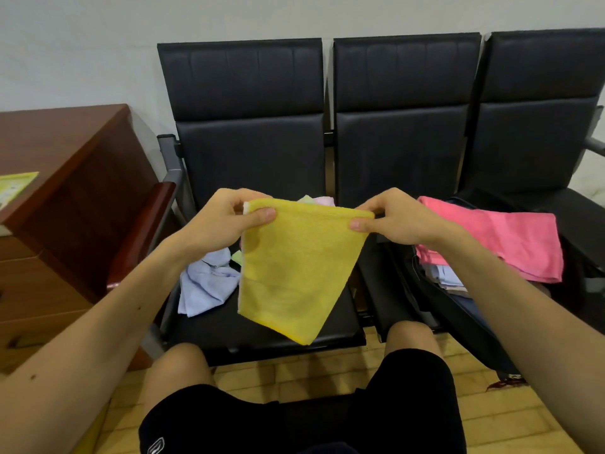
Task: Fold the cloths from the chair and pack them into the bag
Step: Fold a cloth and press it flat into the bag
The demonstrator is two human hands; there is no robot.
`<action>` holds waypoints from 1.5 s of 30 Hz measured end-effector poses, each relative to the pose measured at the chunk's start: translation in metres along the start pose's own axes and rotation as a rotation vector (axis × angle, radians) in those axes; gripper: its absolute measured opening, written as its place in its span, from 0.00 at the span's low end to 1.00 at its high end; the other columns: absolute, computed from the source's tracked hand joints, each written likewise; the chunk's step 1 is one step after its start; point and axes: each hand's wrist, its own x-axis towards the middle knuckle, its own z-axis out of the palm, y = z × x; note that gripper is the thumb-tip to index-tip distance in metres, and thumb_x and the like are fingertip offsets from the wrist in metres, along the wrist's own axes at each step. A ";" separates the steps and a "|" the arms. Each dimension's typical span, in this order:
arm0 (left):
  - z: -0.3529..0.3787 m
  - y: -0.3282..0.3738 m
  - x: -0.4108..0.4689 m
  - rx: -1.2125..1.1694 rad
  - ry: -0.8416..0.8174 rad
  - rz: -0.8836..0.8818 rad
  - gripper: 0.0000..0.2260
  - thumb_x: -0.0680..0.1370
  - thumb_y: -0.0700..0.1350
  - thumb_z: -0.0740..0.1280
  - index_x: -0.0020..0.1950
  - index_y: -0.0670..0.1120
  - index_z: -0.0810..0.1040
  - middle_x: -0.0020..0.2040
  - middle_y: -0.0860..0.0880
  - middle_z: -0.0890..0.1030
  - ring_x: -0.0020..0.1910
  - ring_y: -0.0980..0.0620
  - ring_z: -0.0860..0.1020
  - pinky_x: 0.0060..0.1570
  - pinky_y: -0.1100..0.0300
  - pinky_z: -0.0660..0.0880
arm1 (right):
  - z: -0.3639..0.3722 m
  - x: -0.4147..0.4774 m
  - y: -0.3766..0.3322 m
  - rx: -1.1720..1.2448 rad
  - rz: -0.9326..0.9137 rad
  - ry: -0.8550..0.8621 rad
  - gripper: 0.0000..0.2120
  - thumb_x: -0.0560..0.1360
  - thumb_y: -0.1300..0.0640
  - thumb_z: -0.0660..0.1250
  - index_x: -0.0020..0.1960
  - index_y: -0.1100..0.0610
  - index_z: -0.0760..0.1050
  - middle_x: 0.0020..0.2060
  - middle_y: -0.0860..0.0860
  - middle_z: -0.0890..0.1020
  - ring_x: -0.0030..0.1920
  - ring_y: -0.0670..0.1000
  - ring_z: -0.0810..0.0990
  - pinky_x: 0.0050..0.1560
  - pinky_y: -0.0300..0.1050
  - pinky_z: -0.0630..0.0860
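Yellow cloth (294,267) is pinched at top corners by left grip (229,217) and right grip (396,217), hung beneath; bag (458,322) is nearer the right.

The yellow square cloth (294,267) you hold looks like soft, fuzzy, matt towel stuff, the folded pink cloth (510,237) looks much the same, the black padded chairs (248,80) have a smooth, slightly shiny leather-like skin, and the red-brown wooden desk (75,178) is smooth and glossy.

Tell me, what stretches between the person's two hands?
In the head view, the top edge of the yellow cloth runs from the left hand to the right hand, each pinching a corner; the rest hangs down.
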 end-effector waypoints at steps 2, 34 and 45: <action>0.007 0.006 -0.007 -0.196 0.033 -0.034 0.14 0.77 0.50 0.68 0.50 0.40 0.82 0.47 0.46 0.84 0.47 0.50 0.83 0.48 0.58 0.81 | 0.000 -0.006 0.006 0.249 0.014 -0.056 0.10 0.78 0.51 0.69 0.50 0.57 0.84 0.47 0.51 0.86 0.51 0.49 0.84 0.62 0.52 0.77; 0.082 -0.044 -0.063 -1.168 -0.118 -0.656 0.29 0.75 0.64 0.59 0.68 0.47 0.78 0.65 0.44 0.80 0.64 0.46 0.79 0.61 0.51 0.77 | 0.103 -0.047 0.001 1.255 0.457 0.078 0.21 0.69 0.51 0.75 0.60 0.57 0.79 0.50 0.56 0.86 0.50 0.56 0.86 0.49 0.52 0.81; 0.068 -0.035 -0.037 -0.740 0.111 -0.530 0.16 0.73 0.46 0.72 0.56 0.38 0.82 0.53 0.43 0.85 0.52 0.48 0.84 0.51 0.57 0.82 | 0.072 -0.029 0.019 0.942 0.315 0.208 0.37 0.64 0.62 0.80 0.69 0.53 0.67 0.53 0.55 0.81 0.51 0.55 0.84 0.47 0.47 0.81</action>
